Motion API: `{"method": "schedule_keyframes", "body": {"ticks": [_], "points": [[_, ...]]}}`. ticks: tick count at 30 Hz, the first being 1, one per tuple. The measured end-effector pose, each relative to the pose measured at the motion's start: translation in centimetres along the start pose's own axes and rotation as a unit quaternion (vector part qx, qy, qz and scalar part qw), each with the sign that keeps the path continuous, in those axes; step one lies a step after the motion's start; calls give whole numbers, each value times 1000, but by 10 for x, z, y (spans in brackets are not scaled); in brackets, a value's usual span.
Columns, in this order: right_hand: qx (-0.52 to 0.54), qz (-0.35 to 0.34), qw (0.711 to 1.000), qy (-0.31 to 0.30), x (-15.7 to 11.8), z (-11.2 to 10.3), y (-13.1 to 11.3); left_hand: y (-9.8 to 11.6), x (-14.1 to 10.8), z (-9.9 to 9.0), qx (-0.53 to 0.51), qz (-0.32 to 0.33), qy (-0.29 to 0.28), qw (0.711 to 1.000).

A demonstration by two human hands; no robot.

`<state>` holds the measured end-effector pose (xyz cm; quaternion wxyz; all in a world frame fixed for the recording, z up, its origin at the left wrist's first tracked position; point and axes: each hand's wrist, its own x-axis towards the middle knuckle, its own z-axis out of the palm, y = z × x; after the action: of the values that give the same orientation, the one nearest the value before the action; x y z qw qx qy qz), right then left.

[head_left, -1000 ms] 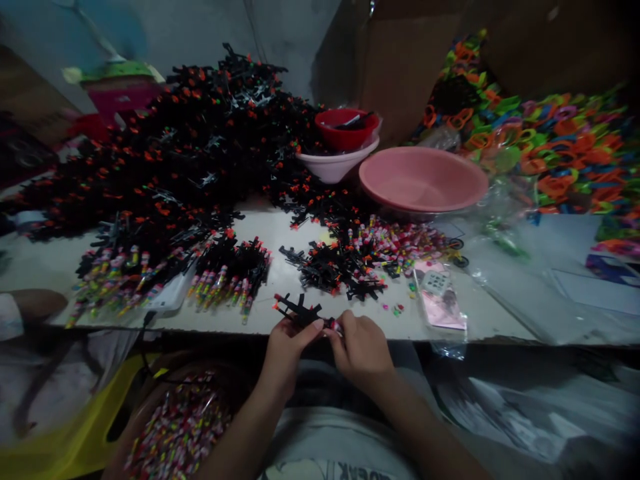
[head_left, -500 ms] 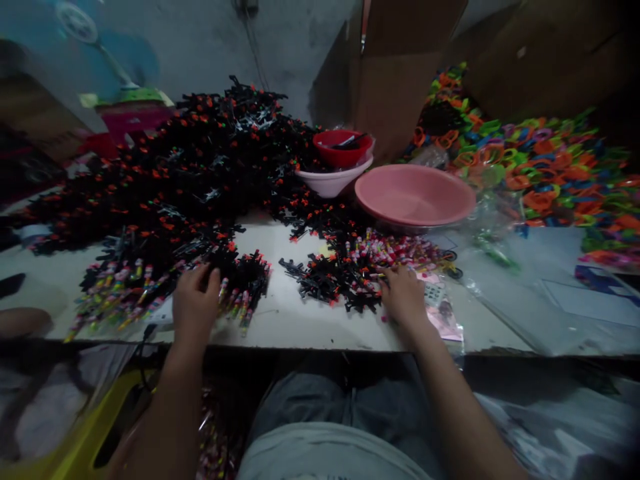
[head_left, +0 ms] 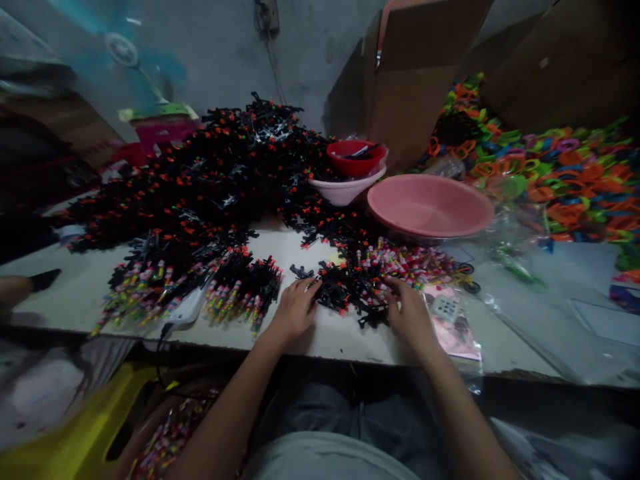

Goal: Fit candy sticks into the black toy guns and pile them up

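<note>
On my feed, the two hands have parted: a second ago they were together over one black toy gun at the front edge, and now nothing is held up between them. The left hand [head_left: 295,310], which had been over at the bunch of guns with tubes [head_left: 240,293], is at the small pile of black toy guns [head_left: 335,283] in the middle of the worktop [head_left: 320,340]. Its grip is partly open, fingers bent at the pile's left edge; I can't tell if they have hold of a piece. The right hand [head_left: 413,320] is by the near side of the small colourful tubes [head_left: 410,263], fingers half curled, just beside the pink packet [head_left: 453,330]; whether it has pinched anything, I can't make out. I judge both hands are among loose pieces, between one item and another.
</note>
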<state>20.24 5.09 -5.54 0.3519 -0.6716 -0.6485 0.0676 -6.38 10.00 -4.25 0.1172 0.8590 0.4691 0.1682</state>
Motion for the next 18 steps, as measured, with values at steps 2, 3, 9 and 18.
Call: {"method": "schedule_keyframes", "body": {"ticks": [2,3,9,18], "points": [[54,-29,998,-11,-12,0,-10,7,4,7,-11,-9,-14,1000],[74,-34,997,-18,-18,0,-15,8,4,7,-14,-19,-18,1000],[172,33,982,-66,-47,3,-47,6,-5,-8,-97,-75,19,992],[371,130,913,-106,-53,28,-91,44,-51,-16,-254,-91,28,963]]}}
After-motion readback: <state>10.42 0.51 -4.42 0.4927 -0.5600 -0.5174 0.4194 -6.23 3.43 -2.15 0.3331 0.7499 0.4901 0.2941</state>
